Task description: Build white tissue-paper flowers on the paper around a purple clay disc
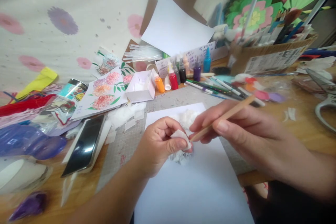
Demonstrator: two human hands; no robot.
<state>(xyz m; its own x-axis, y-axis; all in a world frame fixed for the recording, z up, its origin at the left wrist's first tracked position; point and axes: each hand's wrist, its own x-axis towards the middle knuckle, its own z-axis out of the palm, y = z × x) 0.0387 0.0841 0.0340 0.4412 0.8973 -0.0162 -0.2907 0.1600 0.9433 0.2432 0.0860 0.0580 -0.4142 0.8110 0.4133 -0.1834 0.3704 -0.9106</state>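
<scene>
My left hand (164, 143) pinches a small piece of white paper (181, 135) between thumb and fingers. From the right, my right hand (236, 126) holds a thin wooden stick (225, 116) slanting down, its lower tip close to the paper piece. Whether the tip touches the paper is hard to tell. Both hands are above a large white sheet (189, 189). Crumpled white paper bits (181, 157) lie on it just below my left hand, and a fluffy white heap (187, 118) sits behind the fingers.
A phone (85, 147) lies at left by white paper squares (130, 124). Behind stand a small white box (141, 85), paint bottles (172, 76) and flower pictures (105, 91). Pens (207, 89) lie behind my right hand. At right are scissors (325, 106) and a cardboard box (273, 56) of brushes.
</scene>
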